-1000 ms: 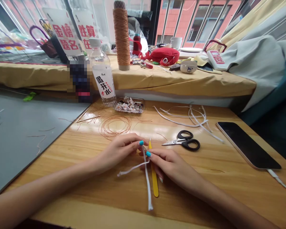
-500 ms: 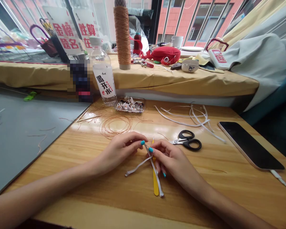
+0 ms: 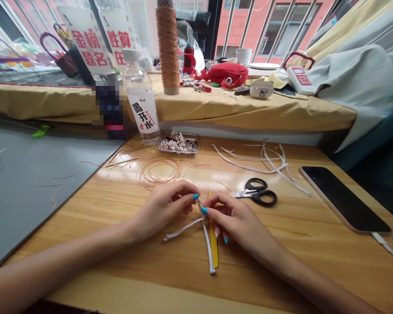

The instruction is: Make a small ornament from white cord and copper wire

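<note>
A hand could slip over the bare tabletop (image 3: 290, 209) just right of the scissors (image 3: 263, 197), I'd say, before meeting the phone (image 3: 345, 198). Beyond the scissors, loose cords (image 3: 265, 172) sprawl across the way; on the scissors' near left, the right hand (image 3: 231, 214) and its white strip (image 3: 207, 240) block passage.

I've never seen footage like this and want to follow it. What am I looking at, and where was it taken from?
There is no machine here: these are a person's own two bare hands. The view comes from a camera worn on the head, looking forward and down. The left hand and right hand pinch a white cord, whose two loose ends trail toward the person. A yellow tool with a pointed tip shows partly behind the right hand. On the wooden table are scissors, a phone, more white cords, a coil of thin brown strands, a clear tray of small pieces and a bottle.
</note>
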### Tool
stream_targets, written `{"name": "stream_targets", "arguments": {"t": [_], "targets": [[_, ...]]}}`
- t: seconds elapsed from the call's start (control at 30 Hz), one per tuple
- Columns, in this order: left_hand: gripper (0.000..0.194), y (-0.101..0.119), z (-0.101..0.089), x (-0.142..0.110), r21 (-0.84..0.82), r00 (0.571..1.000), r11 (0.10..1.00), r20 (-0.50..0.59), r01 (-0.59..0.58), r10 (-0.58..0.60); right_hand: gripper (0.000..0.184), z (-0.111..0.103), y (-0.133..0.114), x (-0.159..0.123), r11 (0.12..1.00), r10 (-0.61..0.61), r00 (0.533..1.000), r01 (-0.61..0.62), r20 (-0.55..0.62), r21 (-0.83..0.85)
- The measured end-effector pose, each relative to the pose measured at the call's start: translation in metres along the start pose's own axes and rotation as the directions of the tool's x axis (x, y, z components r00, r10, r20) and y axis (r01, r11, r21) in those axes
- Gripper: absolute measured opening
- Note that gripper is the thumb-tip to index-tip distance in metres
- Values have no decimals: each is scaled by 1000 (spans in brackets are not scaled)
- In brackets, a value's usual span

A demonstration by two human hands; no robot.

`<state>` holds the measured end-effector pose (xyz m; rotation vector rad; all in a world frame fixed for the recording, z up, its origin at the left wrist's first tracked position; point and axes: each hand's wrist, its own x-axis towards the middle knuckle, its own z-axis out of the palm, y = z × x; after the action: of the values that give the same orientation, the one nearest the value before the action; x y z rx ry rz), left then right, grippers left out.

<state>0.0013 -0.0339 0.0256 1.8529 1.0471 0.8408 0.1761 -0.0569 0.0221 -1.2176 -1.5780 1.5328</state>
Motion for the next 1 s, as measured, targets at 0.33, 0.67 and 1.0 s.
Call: {"name": "stream_targets", "arguments": {"t": [0.33, 0.67, 1.0], "targets": [[9, 4, -1, 0, -77, 999, 997, 30, 32, -30, 11, -2, -4, 0, 990, -62, 998, 61, -4, -129], [11, 6, -6, 7, -759, 982, 626, 94, 178, -164, 14, -1, -4, -2, 998, 49, 998, -51, 36, 46], [25, 10, 1, 2, -834, 962, 484, 198, 266, -187, 20, 0, -3, -2, 997, 40, 999, -39, -15, 63]]}}
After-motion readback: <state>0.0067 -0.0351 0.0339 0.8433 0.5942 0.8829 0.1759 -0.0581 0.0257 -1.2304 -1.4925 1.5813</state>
